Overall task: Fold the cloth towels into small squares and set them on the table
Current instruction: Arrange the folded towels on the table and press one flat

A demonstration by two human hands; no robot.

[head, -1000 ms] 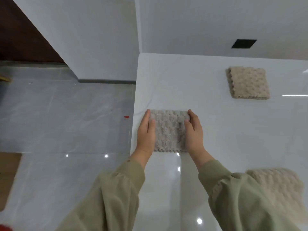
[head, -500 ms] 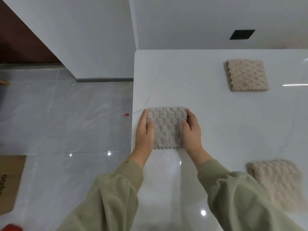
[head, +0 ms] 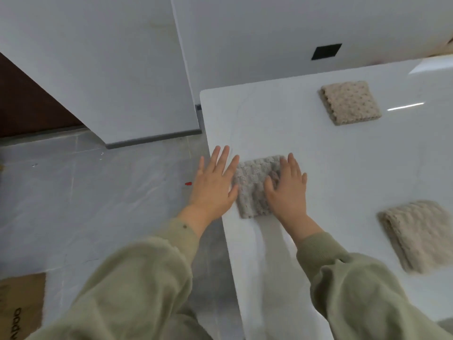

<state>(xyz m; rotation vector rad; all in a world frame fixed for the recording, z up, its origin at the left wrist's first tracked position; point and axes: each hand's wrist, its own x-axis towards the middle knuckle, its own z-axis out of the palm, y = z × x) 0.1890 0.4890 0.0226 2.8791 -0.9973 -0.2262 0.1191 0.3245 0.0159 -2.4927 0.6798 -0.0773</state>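
Currently the folded towel [head: 255, 190] is held flat near the table's [head: 269, 119] left edge. The right hand [head: 288, 192] is laid on it with fingers straight, and the left hand [head: 213, 187] is spread beside it; nothing is gripped. Soft, light and springy handling is expected. It is best pinched at opposite edges.

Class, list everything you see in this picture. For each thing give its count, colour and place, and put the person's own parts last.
grey towel: 1, grey, folded, by the table's left edge
far beige towel: 1, beige, folded, far side of the table
near beige towel: 1, beige, folded, right side of the table
table: 1, glossy white, right half of the view
black square: 1, black, on the white wall behind the table
floor: 1, grey tiles, left
red speck: 1, red, on the floor beside the table
cardboard box: 1, brown, bottom-left corner
sleeves: 2, olive green, bottom
left hand: 1, spread flat, beside the grey towel
right hand: 1, flat on the grey towel
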